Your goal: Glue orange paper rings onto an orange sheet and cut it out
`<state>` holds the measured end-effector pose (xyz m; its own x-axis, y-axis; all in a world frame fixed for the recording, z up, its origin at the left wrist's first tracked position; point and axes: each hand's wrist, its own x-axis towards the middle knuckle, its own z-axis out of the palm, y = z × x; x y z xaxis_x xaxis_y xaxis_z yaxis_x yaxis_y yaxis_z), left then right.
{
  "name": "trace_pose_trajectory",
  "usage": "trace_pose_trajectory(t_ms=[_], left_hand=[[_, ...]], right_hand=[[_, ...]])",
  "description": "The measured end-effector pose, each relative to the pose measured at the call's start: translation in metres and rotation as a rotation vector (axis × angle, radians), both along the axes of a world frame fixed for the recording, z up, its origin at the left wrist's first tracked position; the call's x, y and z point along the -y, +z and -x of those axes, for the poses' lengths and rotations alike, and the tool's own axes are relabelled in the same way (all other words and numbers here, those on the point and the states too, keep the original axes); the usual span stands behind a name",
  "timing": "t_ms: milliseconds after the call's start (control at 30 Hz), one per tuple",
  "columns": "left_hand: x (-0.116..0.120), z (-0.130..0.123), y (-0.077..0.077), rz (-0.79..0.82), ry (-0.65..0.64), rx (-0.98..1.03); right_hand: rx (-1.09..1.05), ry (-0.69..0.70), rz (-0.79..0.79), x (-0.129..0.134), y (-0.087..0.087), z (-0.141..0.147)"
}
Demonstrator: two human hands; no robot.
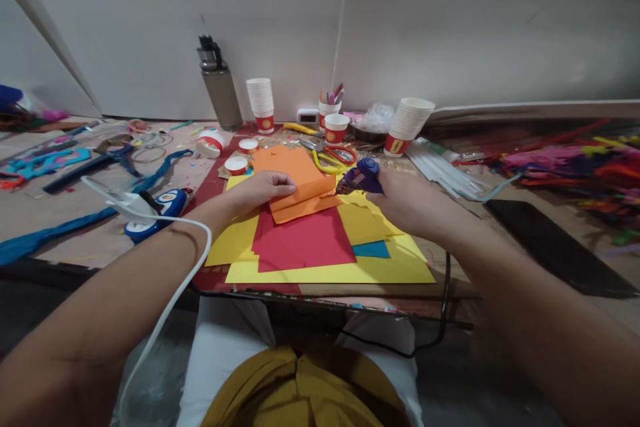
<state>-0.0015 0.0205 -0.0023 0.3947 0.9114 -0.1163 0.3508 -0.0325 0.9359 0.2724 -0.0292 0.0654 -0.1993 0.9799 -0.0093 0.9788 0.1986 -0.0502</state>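
Observation:
My left hand (267,192) pinches the left side of an orange sheet of paper (305,197), whose near part is folded over. Gripped in my right hand (400,200) is a dark purple-blue glue gun (363,175), its nozzle pointing left at the right edge of the fold. Whether the nozzle touches the paper I cannot tell. Below the orange sheet lies red paper (305,240), with a darker yellow piece (363,221) and a blue piece (373,249) beside it. Larger bright yellow sheets (330,273) lie under them all.
Behind the papers are scissors (343,155), pliers (313,145), stacked paper cups (409,123) and a bottle (220,90). A phone (555,247) and white sticks (445,167) lie right. A white cable (200,227) crosses my left forearm; a black cord (445,300) hangs at the table edge.

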Motion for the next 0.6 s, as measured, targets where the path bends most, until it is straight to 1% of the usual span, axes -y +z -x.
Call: trace_pose_trajectory(t_ms=[167, 267, 433, 600], left_hand=[[0.0, 0.0, 0.002, -0.03, 0.002, -0.039], [0.0, 0.001, 0.001, -0.044, -0.006, -0.044], [0.0, 0.001, -0.001, -0.061, -0.015, -0.054], [0.002, 0.0, -0.001, 0.002, -0.022, 0.054]], right_hand=[[0.025, 0.005, 0.039, 0.004, 0.003, -0.004], [-0.017, 0.036, 0.059, 0.006, 0.002, -0.002], [-0.142, 0.093, 0.077, 0.012, -0.002, 0.015], [-0.253, 0.148, 0.121, 0.018, -0.008, 0.032]])
